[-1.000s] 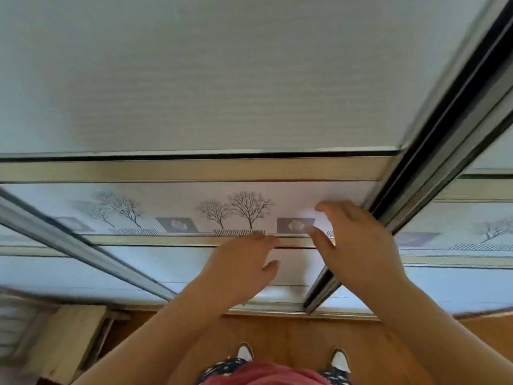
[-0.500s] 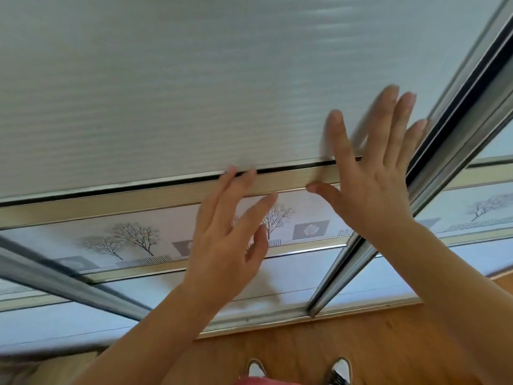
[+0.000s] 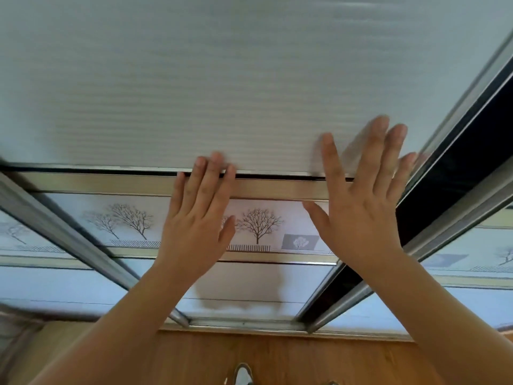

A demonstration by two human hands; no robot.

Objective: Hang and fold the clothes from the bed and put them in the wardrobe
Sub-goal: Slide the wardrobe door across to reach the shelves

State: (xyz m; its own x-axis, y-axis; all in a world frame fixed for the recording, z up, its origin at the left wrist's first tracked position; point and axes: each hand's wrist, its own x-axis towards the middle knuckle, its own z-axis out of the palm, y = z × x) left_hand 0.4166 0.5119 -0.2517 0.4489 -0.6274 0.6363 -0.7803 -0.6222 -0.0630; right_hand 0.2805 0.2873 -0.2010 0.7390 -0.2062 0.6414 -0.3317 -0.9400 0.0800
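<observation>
Your left hand (image 3: 198, 218) lies flat with fingers extended against the pale, horizontally ribbed sliding wardrobe door (image 3: 222, 79). Its fingertips (image 3: 213, 162) reach over the brushed metal horizontal rail (image 3: 111, 183) and onto the lower edge of the ribbed panel. The hand grasps nothing.

Your right hand (image 3: 363, 207) is also spread flat and empty, fingers splayed, with the palm over the same rail and the fingers on the ribbed panel. The thumb points toward the left hand. The two hands are near each other but apart.

Between and below the hands runs a white decorative band printed with bare grey trees (image 3: 261, 226), bordered underneath by a second metal rail.

Just beside the right hand's little finger, the door's metal vertical frame edge (image 3: 433, 226) borders a dark gap (image 3: 455, 173), with a neighbouring door panel (image 3: 477, 262) beyond it. What lies inside the gap cannot be determined.

The wardrobe stands directly ahead of you, on the wood-toned floor (image 3: 277, 357). The clothes and the bed are out of frame.
</observation>
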